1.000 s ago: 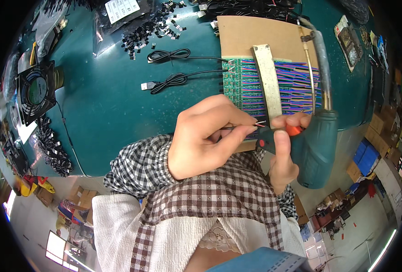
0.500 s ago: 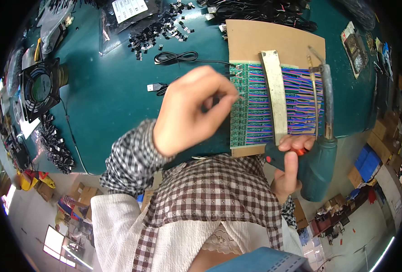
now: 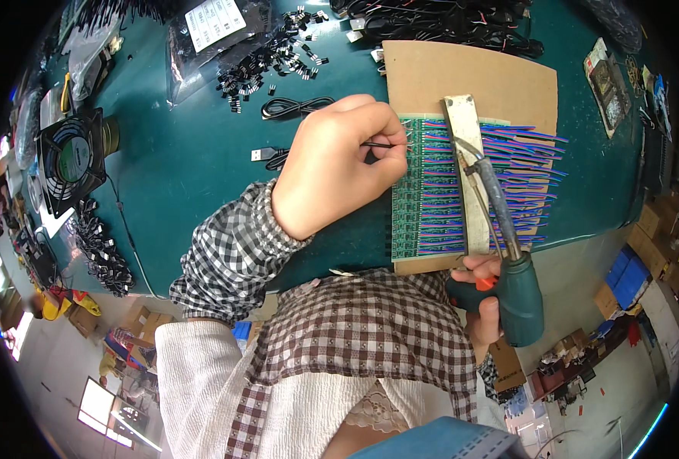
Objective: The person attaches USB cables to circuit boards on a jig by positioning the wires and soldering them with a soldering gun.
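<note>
My left hand (image 3: 338,162) is closed in a pinch on the end of a black USB cable (image 3: 378,144), at the left edge of a panel of small green circuit boards (image 3: 410,195). Its white-and-metal USB plug (image 3: 262,154) lies left of the hand. Around the handle of a green soldering gun (image 3: 522,302) with a red trigger, my right hand (image 3: 487,321) is closed. The gun's metal barrel slants up and left over a pale metal bar (image 3: 466,145). That bar lies across rows of blue and red wires (image 3: 511,161) running right from the boards.
Brown cardboard (image 3: 469,73) lies beneath the boards. A coiled black cable (image 3: 287,108) sits just above my left hand. Loose small black connectors (image 3: 259,73) and bundled black cables (image 3: 446,30) are at the back. A black fan (image 3: 71,161) stands at the left.
The soldering gun has swung left, its tip now over the metal bar. My left hand has shifted slightly right, closer to the boards, and black cable now shows in its fingers.
</note>
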{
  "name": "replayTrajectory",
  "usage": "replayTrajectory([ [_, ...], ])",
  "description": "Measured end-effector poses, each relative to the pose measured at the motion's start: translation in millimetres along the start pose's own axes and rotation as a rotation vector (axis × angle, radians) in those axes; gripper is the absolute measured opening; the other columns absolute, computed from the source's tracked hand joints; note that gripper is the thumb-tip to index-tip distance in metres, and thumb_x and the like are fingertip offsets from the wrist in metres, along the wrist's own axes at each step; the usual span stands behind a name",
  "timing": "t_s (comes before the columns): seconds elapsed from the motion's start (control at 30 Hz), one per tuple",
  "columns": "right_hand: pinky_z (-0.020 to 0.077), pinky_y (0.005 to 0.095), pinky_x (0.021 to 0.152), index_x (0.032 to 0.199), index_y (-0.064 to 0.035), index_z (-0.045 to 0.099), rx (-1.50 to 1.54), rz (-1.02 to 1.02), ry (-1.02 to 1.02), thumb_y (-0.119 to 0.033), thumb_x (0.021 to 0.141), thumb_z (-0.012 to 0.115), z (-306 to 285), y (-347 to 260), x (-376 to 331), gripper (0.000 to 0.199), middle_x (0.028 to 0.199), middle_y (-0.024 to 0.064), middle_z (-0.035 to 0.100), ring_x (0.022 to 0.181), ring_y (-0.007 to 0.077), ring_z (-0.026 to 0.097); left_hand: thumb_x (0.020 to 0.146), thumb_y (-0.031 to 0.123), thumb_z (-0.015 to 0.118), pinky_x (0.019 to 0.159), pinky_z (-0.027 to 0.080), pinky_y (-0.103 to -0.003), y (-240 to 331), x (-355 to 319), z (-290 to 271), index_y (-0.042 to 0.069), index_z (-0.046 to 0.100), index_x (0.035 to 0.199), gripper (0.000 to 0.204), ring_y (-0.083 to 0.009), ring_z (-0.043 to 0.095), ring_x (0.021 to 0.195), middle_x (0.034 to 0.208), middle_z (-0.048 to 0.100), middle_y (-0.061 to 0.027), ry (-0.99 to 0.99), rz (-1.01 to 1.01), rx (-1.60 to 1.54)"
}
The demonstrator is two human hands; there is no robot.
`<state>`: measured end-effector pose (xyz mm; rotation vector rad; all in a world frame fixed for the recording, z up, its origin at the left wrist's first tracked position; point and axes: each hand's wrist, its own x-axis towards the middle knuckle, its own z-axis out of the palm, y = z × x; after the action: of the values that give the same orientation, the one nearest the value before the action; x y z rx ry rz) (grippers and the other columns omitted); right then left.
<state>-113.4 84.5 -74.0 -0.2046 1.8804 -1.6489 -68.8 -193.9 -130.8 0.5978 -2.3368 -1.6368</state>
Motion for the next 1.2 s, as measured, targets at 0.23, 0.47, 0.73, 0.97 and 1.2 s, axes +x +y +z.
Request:
replayTrajectory([
  [0.23, 0.0647, 0.0412, 0.083, 0.118, 0.0104, 0.056, -0.020, 0.038, -0.078, -0.037, 0.096, 0.069, -3, 0, 0, 0.054, 0.110, 0.0214, 0.061, 0.110, 0.0307, 0.063, 0.076, -0.001, 0.075, 0.060, 0.056, -0.032, 7, -1, 4, 0.002, 0.064, 0.082, 0.013, -0.0223, 0.069, 0.066, 0.077, 0.063, -0.0092, 0.035, 0.001, 0.091],
  [0.47, 0.0637, 0.0409, 0.085, 0.115, 0.0122, 0.057, -0.026, -0.008, -0.124, -0.032, 0.099, 0.064, -5, 7, 2, 0.048, 0.108, 0.0230, 0.062, 0.102, 0.0313, 0.065, 0.077, 0.000, 0.075, 0.061, 0.057, -0.032, 9, 0, 4, 0.002, 0.064, 0.082, 0.013, -0.0224, 0.071, 0.067, 0.079, 0.064, -0.0096, 0.023, -0.014, 0.125],
  [0.73, 0.0630, 0.0435, 0.084, 0.122, 0.0075, 0.054, 0.017, 0.060, -0.109, -0.036, 0.098, 0.066, 1, -1, 2, 0.051, 0.111, 0.0194, 0.062, 0.102, 0.0283, 0.066, 0.079, -0.001, 0.075, 0.058, 0.052, -0.027, 16, -7, -1, 0.002, 0.067, 0.086, 0.011, -0.0154, 0.065, 0.065, 0.082, 0.064, -0.0066, 0.019, -0.049, 0.006],
  [0.97, 0.0561, 0.0372, 0.094, 0.127, -0.0001, 0.050, -0.143, 0.050, -0.076, -0.003, 0.093, 0.070, 28, -36, 29, 0.039, 0.110, 0.0140, 0.064, 0.103, 0.0214, 0.066, 0.084, -0.005, 0.074, 0.063, 0.049, -0.028, 47, -45, 2, -0.001, 0.073, 0.096, 0.013, -0.0165, 0.060, 0.072, 0.091, 0.070, -0.0094, -0.088, 0.138, -0.252],
  [1.2, 0.0548, 0.0286, 0.082, 0.111, -0.0008, 0.060, -0.197, -0.111, -0.077, 0.007, 0.090, 0.073, 49, -36, 49, 0.026, 0.099, 0.0087, 0.069, 0.092, 0.0146, 0.068, 0.084, -0.005, 0.076, 0.061, 0.056, -0.028, 47, -60, 15, -0.002, 0.072, 0.095, 0.012, -0.0176, 0.072, 0.075, 0.086, 0.069, -0.0107, -0.020, 0.030, -0.283],
])
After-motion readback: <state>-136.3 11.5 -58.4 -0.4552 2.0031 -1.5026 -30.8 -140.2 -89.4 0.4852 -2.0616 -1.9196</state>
